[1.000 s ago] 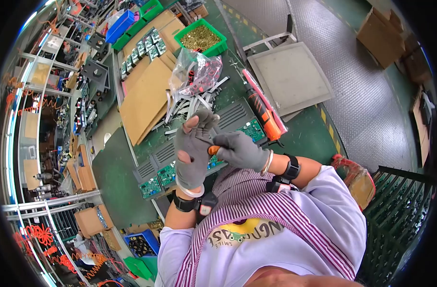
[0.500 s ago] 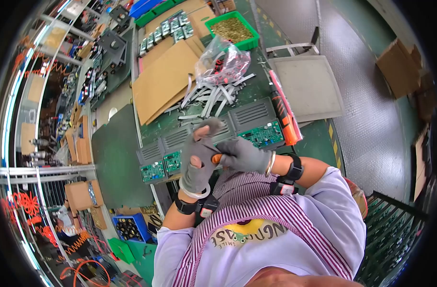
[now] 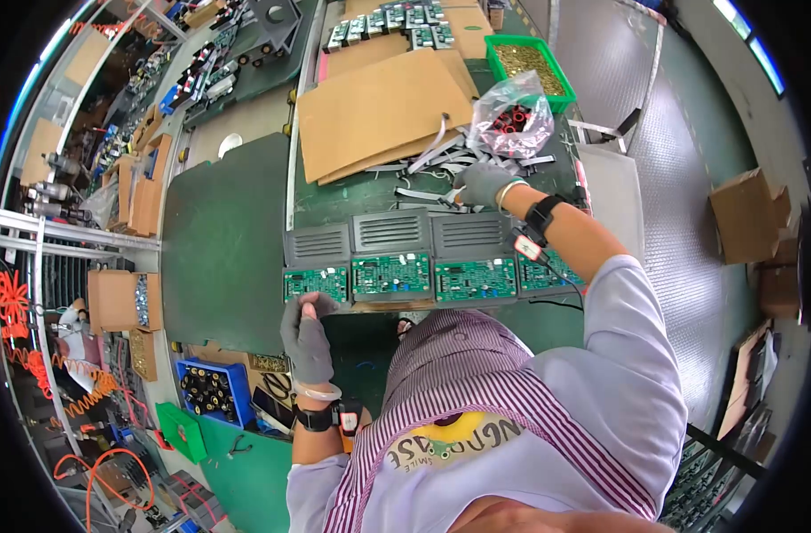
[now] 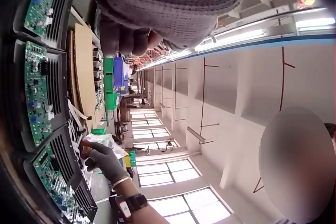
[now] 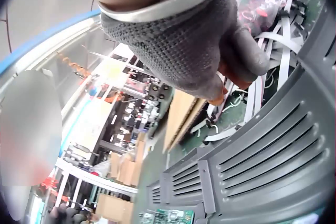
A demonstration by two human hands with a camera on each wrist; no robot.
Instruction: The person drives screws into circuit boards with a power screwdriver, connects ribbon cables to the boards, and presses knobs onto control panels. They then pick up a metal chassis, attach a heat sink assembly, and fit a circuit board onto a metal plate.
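Observation:
In the head view my gloved left hand (image 3: 308, 345) is at the front edge of the leftmost green circuit board (image 3: 315, 284), fingers loosely bent; in the left wrist view the same hand (image 4: 157, 16) shows nothing in its fingers. My gloved right hand (image 3: 484, 185) reaches down into the loose grey-white ribbon cables (image 3: 428, 194). The right wrist view shows this hand (image 5: 181, 45) with orange-tipped fingers low over the cables (image 5: 284, 50); whether they pinch one cannot be told. Grey slotted housings (image 3: 390, 232) stand in a row behind the boards.
Cardboard sheets (image 3: 379, 111) lie behind the cables, beside a clear bag with red parts (image 3: 514, 120). A green bin (image 3: 561, 75) of brass-coloured pieces stands at the back right. A blue bin (image 3: 238, 382) sits at lower left.
The hands, together before, have parted: the right has moved out to the cables, the left back to the leftmost board. The head view has shifted, showing the full row of boards.

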